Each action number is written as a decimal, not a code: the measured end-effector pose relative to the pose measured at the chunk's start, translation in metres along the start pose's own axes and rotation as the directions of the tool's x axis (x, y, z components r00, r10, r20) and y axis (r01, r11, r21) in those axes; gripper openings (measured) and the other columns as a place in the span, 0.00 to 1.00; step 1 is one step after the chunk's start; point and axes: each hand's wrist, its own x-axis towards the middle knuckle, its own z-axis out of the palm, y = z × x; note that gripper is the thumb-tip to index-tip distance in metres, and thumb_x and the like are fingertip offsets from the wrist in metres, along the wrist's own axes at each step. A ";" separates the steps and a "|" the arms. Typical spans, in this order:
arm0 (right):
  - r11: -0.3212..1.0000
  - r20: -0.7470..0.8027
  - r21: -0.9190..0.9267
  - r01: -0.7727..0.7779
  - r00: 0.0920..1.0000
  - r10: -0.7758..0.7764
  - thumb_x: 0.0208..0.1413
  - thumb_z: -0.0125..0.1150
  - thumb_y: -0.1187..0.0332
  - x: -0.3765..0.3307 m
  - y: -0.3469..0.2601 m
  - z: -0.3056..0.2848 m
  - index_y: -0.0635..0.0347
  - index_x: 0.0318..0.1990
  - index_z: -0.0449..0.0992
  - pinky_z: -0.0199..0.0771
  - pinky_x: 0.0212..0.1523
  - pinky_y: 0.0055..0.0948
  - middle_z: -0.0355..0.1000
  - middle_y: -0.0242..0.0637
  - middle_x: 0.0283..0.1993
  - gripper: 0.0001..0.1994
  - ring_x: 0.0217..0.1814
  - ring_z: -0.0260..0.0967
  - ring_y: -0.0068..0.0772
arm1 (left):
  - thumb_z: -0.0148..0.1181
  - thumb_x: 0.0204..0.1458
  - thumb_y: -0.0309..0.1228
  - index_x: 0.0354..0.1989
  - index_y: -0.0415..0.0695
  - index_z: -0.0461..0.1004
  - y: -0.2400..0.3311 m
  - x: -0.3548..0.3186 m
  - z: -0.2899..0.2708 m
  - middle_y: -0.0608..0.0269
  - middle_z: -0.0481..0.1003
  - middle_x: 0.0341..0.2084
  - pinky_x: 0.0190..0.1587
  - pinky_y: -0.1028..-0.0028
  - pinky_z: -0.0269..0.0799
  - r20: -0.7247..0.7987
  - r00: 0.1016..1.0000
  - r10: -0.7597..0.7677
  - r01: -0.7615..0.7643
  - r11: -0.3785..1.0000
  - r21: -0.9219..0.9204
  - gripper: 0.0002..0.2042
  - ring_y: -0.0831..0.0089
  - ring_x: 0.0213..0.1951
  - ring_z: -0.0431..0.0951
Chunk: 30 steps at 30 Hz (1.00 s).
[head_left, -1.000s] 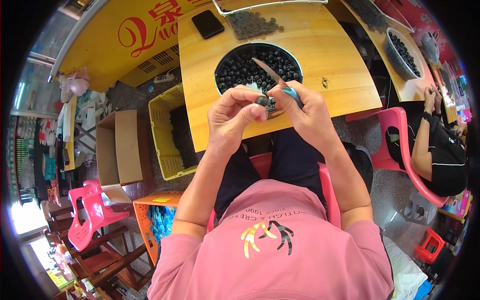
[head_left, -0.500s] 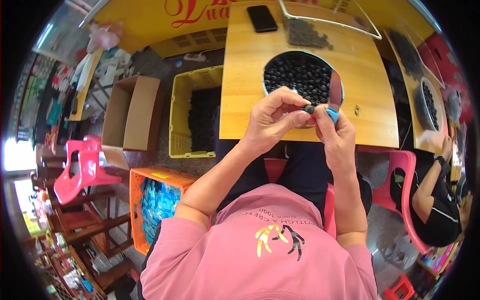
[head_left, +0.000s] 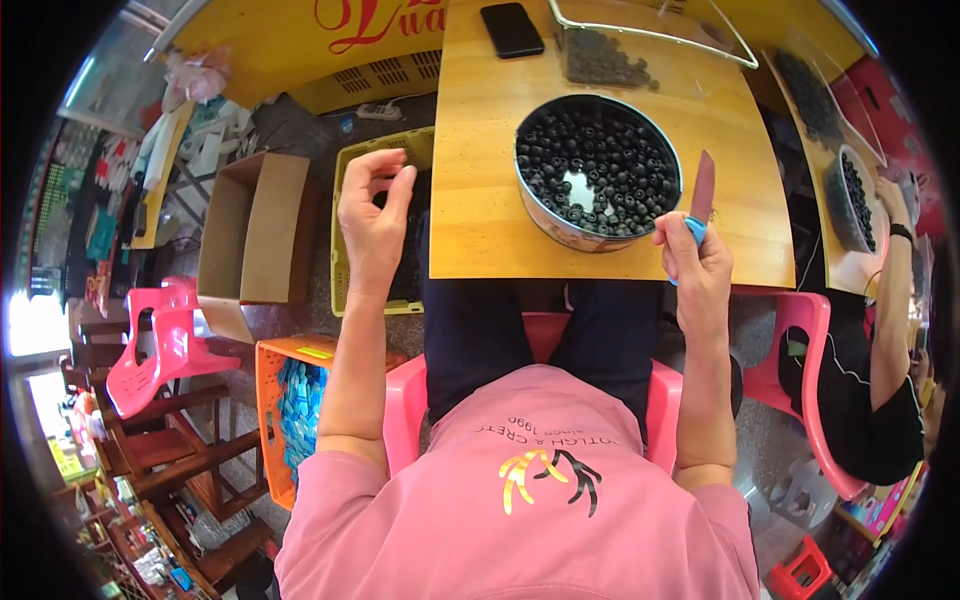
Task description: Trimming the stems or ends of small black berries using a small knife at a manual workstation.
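Knife [head_left: 702, 193] points forward, axis perhaps tilted upward.

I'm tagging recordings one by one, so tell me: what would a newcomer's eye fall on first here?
Probably the round tin of black pieces near the front edge of the wooden table. Next, the knife in the right hand, its blade just right of the tin; then the left hand, its curled fingers seen against the yellow crate.

Wide fisheye from the head — looking down, shirt [head_left: 520, 520] near, table [head_left: 475, 210] beyond.
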 end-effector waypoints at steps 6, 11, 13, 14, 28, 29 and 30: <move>0.999 -0.003 -0.045 0.013 1.000 -0.014 0.62 0.58 0.65 -0.004 0.002 -0.006 0.64 0.39 0.76 0.50 0.20 0.13 0.71 0.29 0.29 0.10 0.21 0.52 0.09 | 0.59 0.52 0.21 0.36 0.38 0.75 0.064 0.022 0.066 0.58 0.77 0.31 0.36 0.74 0.72 0.493 0.827 0.270 -0.270 0.960 -0.073 0.04 0.70 0.32 0.78; 0.996 -0.010 -0.068 0.054 0.998 -0.055 0.62 0.57 0.65 -0.007 -0.001 -0.011 0.64 0.39 0.76 0.50 0.21 0.13 0.71 0.28 0.29 0.10 0.21 0.52 0.09 | 0.61 0.49 0.32 0.32 0.41 0.77 0.060 0.040 0.124 0.55 0.78 0.28 0.37 0.63 0.71 0.964 0.264 -0.023 -0.594 0.784 0.181 0.07 0.58 0.36 0.78; 0.996 -0.010 -0.056 0.066 0.998 -0.066 0.62 0.57 0.65 -0.008 -0.003 -0.014 0.64 0.39 0.76 0.50 0.21 0.13 0.71 0.28 0.29 0.10 0.21 0.52 0.09 | 0.63 0.47 0.36 0.30 0.42 0.77 0.065 0.044 0.139 0.56 0.78 0.29 0.39 0.62 0.71 0.976 0.187 -0.113 -0.587 0.784 0.203 0.10 0.59 0.36 0.79; 0.994 -0.003 -0.080 0.069 0.998 -0.070 0.63 0.57 0.65 -0.009 -0.003 -0.015 0.64 0.39 0.76 0.50 0.21 0.13 0.70 0.28 0.29 0.10 0.21 0.53 0.08 | 0.63 0.47 0.35 0.29 0.42 0.77 0.068 0.045 0.145 0.56 0.78 0.29 0.39 0.62 0.71 0.972 0.175 -0.157 -0.613 0.755 0.232 0.09 0.59 0.37 0.78; 0.998 0.039 -0.049 0.050 0.998 -0.048 0.62 0.58 0.65 -0.001 0.003 -0.010 0.64 0.39 0.76 0.52 0.23 0.13 0.70 0.25 0.29 0.10 0.24 0.54 0.08 | 0.62 0.47 0.31 0.28 0.40 0.74 0.036 0.043 0.146 0.54 0.75 0.28 0.41 0.60 0.70 0.918 0.368 0.145 -0.632 0.763 0.133 0.07 0.55 0.38 0.76; 0.998 0.041 -0.048 0.050 0.998 -0.048 0.62 0.58 0.64 0.000 0.004 -0.010 0.63 0.38 0.76 0.52 0.23 0.13 0.70 0.25 0.29 0.10 0.24 0.54 0.08 | 0.61 0.47 0.31 0.29 0.40 0.74 0.034 0.045 0.144 0.54 0.75 0.27 0.41 0.60 0.70 0.914 0.377 0.148 -0.598 0.793 0.118 0.07 0.55 0.37 0.76; 0.998 0.045 -0.046 0.050 0.998 -0.048 0.62 0.58 0.64 0.001 0.005 -0.010 0.63 0.38 0.76 0.51 0.23 0.12 0.70 0.25 0.29 0.10 0.24 0.53 0.08 | 0.61 0.47 0.30 0.30 0.40 0.74 0.035 0.046 0.142 0.53 0.75 0.27 0.41 0.60 0.70 0.910 0.387 0.149 -0.561 0.821 0.104 0.07 0.54 0.37 0.76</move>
